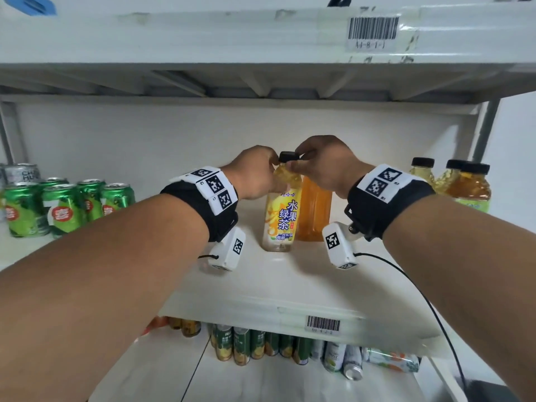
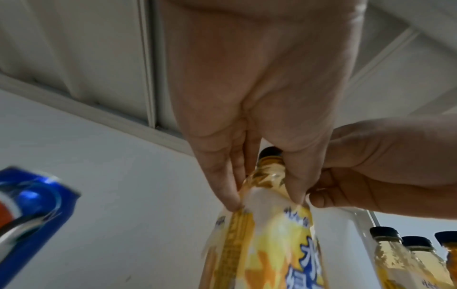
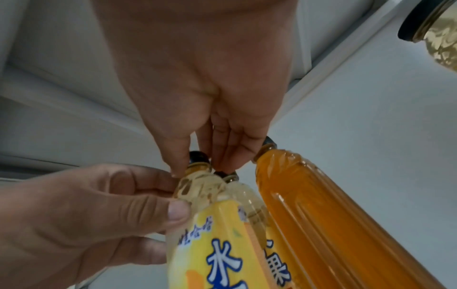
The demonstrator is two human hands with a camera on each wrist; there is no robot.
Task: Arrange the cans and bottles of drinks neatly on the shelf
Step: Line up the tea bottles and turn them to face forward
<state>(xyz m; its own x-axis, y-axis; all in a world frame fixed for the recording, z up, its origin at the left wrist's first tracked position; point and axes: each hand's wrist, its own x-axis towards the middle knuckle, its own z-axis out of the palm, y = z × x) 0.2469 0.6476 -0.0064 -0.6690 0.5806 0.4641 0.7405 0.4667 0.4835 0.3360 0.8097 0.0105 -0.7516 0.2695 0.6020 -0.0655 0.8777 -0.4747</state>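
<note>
At grip: left hand (image 1: 255, 172), right hand (image 1: 319, 166) both pinching yellow-labelled clear plastic tea bottle (image 1: 280, 219) neck
Below grip: full, heavyish; thin walls probably flex
Hold: stiff neck, under cap

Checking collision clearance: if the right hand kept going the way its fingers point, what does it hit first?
The right hand already touches the neck of the yellow-label bottle. Pushed further, it would probably meet the left hand gripping that neck from the other side; depth is unclear.

Bare forearms. Each wrist wears a black band (image 1: 385, 204) with white tags printed in black square codes. A white camera box (image 1: 338, 246) hangs under each; black cable (image 1: 420, 291) trails right.
</note>
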